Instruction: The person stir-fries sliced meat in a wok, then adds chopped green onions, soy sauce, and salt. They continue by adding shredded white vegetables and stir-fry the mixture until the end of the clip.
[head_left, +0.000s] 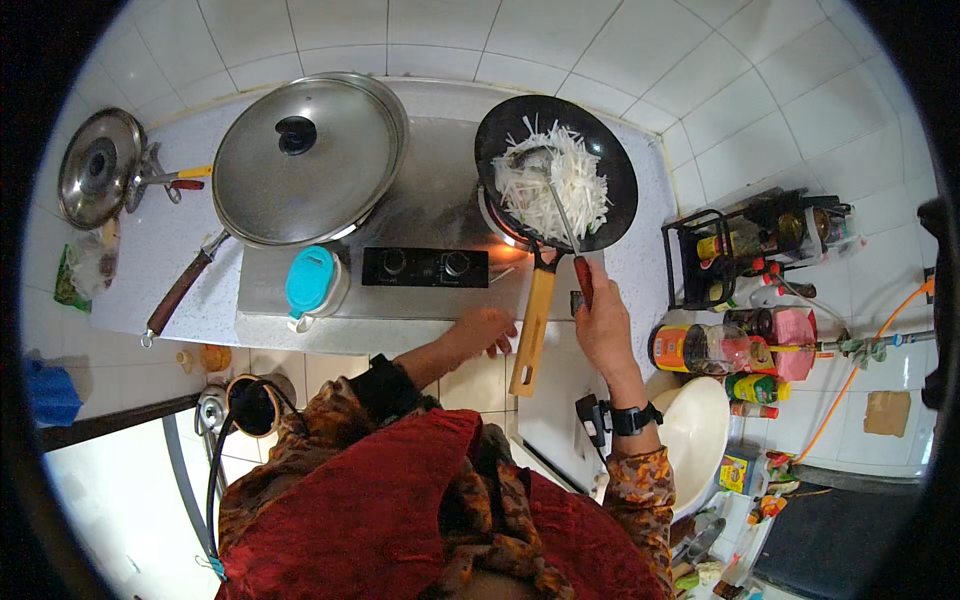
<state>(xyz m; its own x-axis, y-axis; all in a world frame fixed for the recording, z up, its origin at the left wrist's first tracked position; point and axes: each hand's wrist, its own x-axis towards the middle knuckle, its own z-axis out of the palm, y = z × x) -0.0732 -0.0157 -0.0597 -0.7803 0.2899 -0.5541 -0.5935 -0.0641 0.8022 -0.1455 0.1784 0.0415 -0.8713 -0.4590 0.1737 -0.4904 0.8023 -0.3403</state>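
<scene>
A black wok (619, 202) sits over a lit gas burner (499, 225), its wooden handle (534, 330) reaching toward me. White shredded vegetable (574, 180) is heaped inside it. My right hand (604, 322) grips the dark wooden handle of a metal ladle (562, 210), whose bowl lies in the shreds. My left hand (484, 332) is held beside the wok handle, apart from it, with nothing visible in it; its fingers are loosely curled and partly overlapped, so how far they are spread is hard to make out.
Left of the wok stands a large lidded pan (315, 180). A white jar with a turquoise lid (311, 274) stands near the control panel (425, 267). At right are a bottle rack (697, 259), a large oil bottle (694, 348) and a cream basin (701, 435). Another lid (101, 169) leans at far left.
</scene>
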